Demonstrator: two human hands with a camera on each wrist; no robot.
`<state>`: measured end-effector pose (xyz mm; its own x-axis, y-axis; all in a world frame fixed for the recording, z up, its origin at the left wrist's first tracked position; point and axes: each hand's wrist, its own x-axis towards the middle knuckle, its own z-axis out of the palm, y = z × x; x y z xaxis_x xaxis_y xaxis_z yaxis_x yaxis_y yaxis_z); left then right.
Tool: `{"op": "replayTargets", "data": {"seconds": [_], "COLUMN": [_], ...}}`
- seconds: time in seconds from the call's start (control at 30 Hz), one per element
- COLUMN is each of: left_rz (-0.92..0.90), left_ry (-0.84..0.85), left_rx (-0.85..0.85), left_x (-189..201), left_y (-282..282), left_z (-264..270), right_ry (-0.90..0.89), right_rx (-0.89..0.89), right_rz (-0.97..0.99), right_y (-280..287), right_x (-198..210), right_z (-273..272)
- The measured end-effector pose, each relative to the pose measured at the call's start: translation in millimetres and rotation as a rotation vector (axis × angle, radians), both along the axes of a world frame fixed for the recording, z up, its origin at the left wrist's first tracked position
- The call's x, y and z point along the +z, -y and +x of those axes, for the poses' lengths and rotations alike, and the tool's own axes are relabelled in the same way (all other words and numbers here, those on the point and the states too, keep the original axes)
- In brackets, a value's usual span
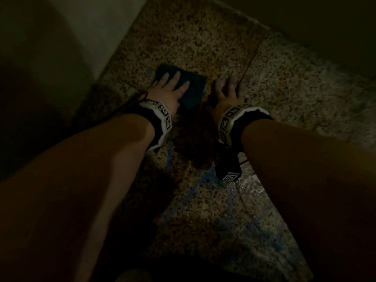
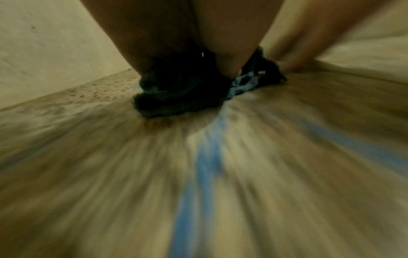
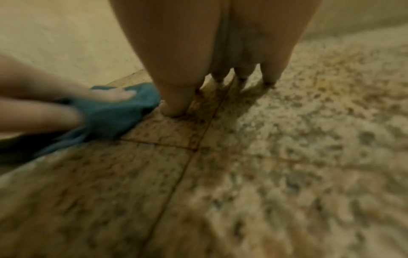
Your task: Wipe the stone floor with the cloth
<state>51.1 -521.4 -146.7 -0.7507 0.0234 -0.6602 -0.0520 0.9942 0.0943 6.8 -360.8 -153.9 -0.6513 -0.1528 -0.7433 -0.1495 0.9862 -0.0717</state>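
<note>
Teal cloth (image 1: 184, 86) is pressed flat onto the stone floor (image 1: 203, 47) by the left hand (image 1: 169, 92), fingers straight; the right hand (image 1: 228, 92) is rested beside it, fingers spread, holding nothing.

We note the cloth (image 1: 183, 88) on the stone floor (image 1: 203, 47), under the left hand (image 1: 171, 92). The right hand (image 1: 227, 92) rests on the floor just right of it. A wall (image 1: 61, 37) stands to the left.

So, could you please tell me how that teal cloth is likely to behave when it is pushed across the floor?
Probably floppy: the cloth bunches under the left hand. Likely light, since spread fingers alone move it. It may drag on the speckled stone floor.
</note>
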Motion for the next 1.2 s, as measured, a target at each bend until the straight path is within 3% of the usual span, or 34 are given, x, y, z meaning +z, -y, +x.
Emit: {"op": "replayTargets", "data": {"seconds": [0.3, 0.53, 0.67, 0.77, 0.87, 1.0, 1.2], "left_rz": [0.0, -0.016, -0.027, -0.014, 0.026, 0.02, -0.021], "left_ry": [-0.049, -0.008, -0.018, -0.029, -0.003, -0.05, -0.022], "left_rx": [0.075, 0.097, 0.08, 0.064, 0.068, 0.017, 0.14], "left_x": [-3, -1, -5, -5, -6, -11, -3], "left_y": [6, 1, 10, 17, 23, 36, 49], "left_z": [-40, 2, 43, 51, 46, 32, -40], "right_ry": [-0.006, 0.007, -0.006, -0.011, -0.013, -0.043, -0.012], "right_rx": [-0.007, -0.019, 0.049, 0.073, 0.159, 0.006, 0.025], "right_rz": [0.007, 0.01, 0.13, 0.088, 0.055, 0.052, 0.06], "right_y": [-1, 3, 17, 34, 42, 43, 39], "right_x": [-9, 2, 22, 32, 28, 9, -1], "right_z": [-4, -3, -3, -1, 10, 11, 3]}}
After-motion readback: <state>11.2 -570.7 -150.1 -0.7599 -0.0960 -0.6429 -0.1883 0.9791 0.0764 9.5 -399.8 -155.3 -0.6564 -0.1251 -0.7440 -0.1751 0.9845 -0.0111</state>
